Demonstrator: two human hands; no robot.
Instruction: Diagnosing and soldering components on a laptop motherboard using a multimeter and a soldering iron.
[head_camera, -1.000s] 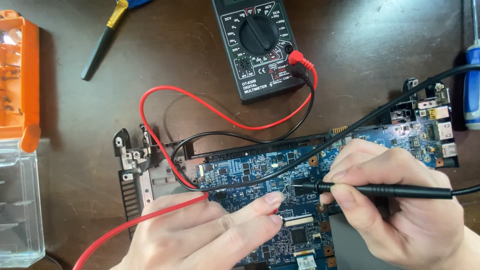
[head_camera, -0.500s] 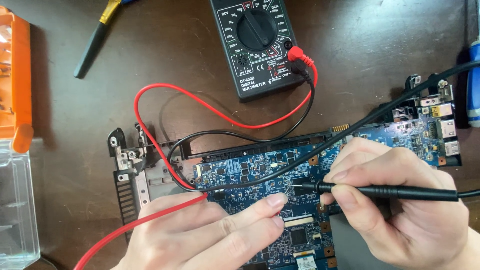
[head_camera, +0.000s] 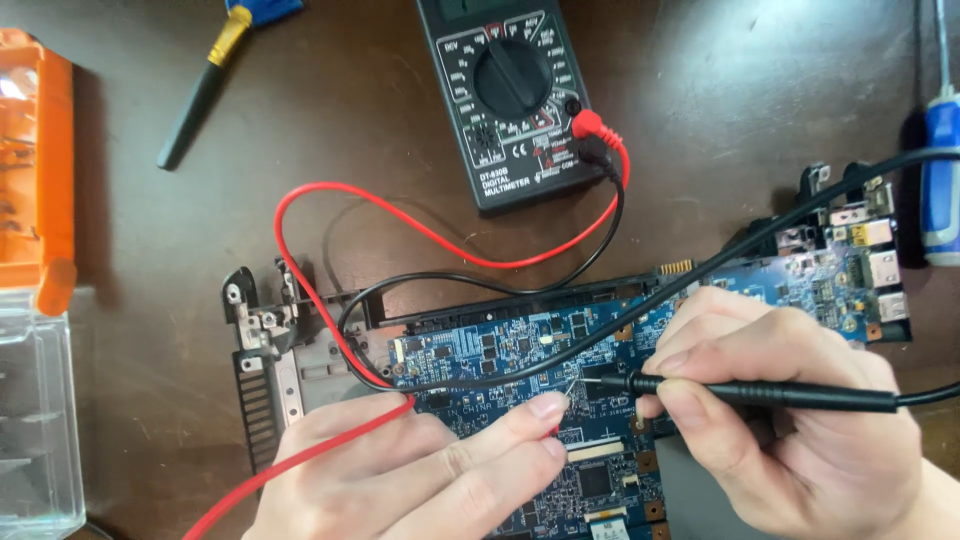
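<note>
From the head camera, looking down: a blue circuit board (head_camera: 500, 350) lies on the dark brown counter (head_camera: 760, 120), seated in a black and grey chassis frame (head_camera: 270, 350) whose hinge brackets stick out at the left. The board's lower edge runs out of the picture, and both hands cover much of its middle.

The right hand (head_camera: 790, 420) pinches a black probe (head_camera: 770, 393) between thumb and fingers, held nearly level, its thin metal tip resting on the board near the centre. The wrist is cut off at the lower right corner.

The left hand (head_camera: 420, 480) has its fingers pressed together around a red probe (head_camera: 552, 432) — only a small red sliver shows beneath the fingertips, so the probe's body is hidden and its tip hard to make out. The red lead (head_camera: 330, 440) comes out from under the hand at the left, and another stretch of it loops up across the counter.

A black multimeter (head_camera: 515, 100) sits at the top, its display cropped by the frame edge; the red lead and the black lead (head_camera: 450, 285) plug into its right side (the dial's setting is too small to read reliably).

Around the edges — a black-and-yellow tool (head_camera: 205, 85) at upper left, partly cut off; an orange and clear plastic case (head_camera: 35, 300) at the far left; a blue-handled screwdriver (head_camera: 940, 170) at the right edge.
</note>
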